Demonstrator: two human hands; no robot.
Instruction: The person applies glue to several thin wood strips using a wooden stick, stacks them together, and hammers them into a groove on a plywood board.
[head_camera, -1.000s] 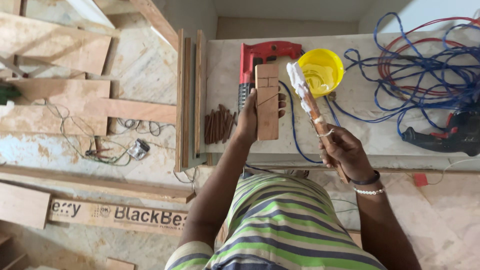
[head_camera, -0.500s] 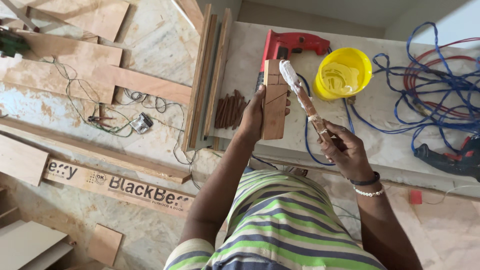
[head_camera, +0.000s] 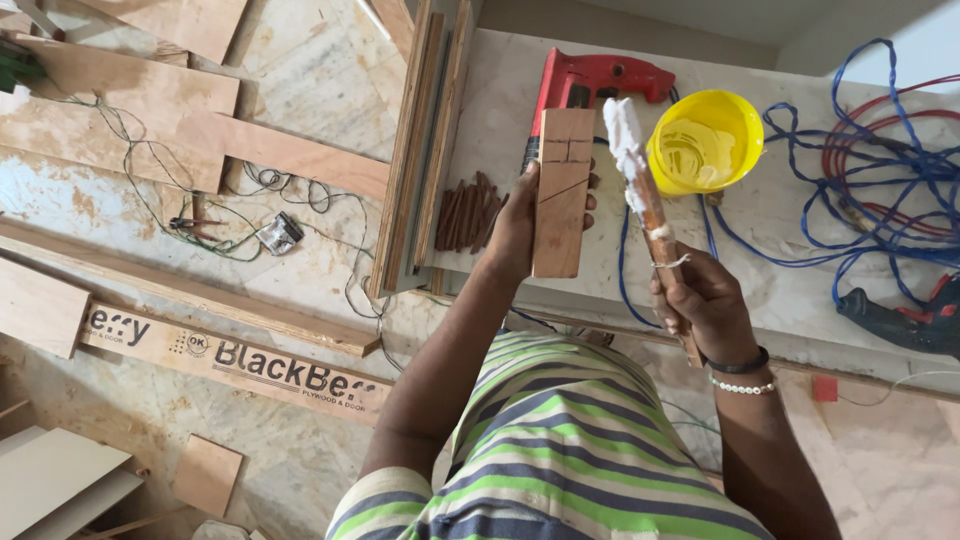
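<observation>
Head view: wood block held upright over the counter, glue stick raised beside it.

Head view: the left hand (head_camera: 520, 225) has its grip closed around a flat wood block (head_camera: 560, 195), pencil-marked near the top, held above the counter (head_camera: 780, 215). The block looks rigid and light; it is best taken by its long edges, as here. The right hand (head_camera: 700, 300) is closed on a wooden stick (head_camera: 650, 205) whose white-coated tip points up just beside the block; the coating looks wet and likely to smear. Both forearms reach forward, wrists level. A yellow bowl (head_camera: 705, 150) of white paste, a red power tool (head_camera: 590, 80) and blue cable (head_camera: 880, 160) lie on the counter.
</observation>
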